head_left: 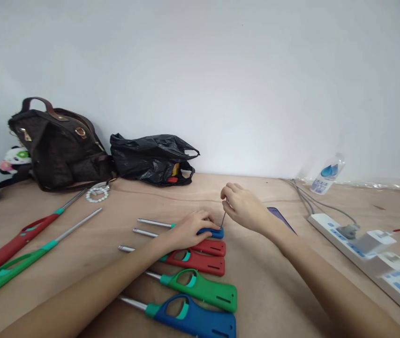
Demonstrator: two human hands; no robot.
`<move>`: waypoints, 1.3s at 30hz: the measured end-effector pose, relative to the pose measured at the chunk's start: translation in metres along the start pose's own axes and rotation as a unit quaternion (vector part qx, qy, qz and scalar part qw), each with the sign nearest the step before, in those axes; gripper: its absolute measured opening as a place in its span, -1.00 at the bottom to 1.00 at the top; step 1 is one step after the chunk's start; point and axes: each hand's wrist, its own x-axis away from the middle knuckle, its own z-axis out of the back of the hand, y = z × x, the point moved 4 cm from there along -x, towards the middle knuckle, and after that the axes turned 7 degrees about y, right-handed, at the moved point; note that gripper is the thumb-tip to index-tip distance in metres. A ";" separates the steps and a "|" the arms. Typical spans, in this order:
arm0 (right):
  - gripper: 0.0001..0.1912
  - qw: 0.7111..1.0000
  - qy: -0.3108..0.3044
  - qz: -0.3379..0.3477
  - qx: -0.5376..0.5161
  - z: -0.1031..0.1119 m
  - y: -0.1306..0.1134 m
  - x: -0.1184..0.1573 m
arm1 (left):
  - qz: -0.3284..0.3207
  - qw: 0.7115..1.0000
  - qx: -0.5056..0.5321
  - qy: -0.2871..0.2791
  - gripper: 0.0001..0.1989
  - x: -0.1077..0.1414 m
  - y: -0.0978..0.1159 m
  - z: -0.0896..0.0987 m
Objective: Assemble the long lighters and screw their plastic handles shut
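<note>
A blue gas lighter (217,233) with a long metal barrel lies farthest back in a row on the table. My left hand (190,231) presses it down, fingers closed over its handle and hiding much of it. My right hand (244,204) is closed on what looks like a small screwdriver (223,219); its handle is hidden in my fingers. The thin shaft slants down to the end of the blue handle. Closer to me lie a red lighter (214,247), a second red lighter (207,263), a green lighter (214,291) and another blue lighter (203,324).
Another red lighter (20,239) and green lighter (17,267) lie at left, near a bead bracelet (97,192). Behind are a dark backpack (62,150) and black plastic bag (147,157). At right are a phone (281,219), power strip (343,249) and water bottle (327,174).
</note>
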 end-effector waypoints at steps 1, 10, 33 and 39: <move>-0.88 1.000 -0.006 0.018 -0.010 0.002 -0.001 0.000 | -0.001 1.000 0.000 0.000 -0.73 0.000 0.000 0.000; -0.94 0.995 -0.054 0.044 0.072 0.010 -0.013 0.000 | -0.011 1.000 0.006 0.005 -0.73 -0.001 0.004 0.002; -0.77 0.993 -0.084 0.065 0.058 0.009 -0.015 0.000 | -0.020 1.000 0.009 0.016 -0.72 -0.002 0.003 0.001; -0.90 0.995 -0.062 0.078 0.023 0.015 -0.019 0.005 | -0.012 1.000 0.001 0.008 -0.73 -0.002 0.001 0.000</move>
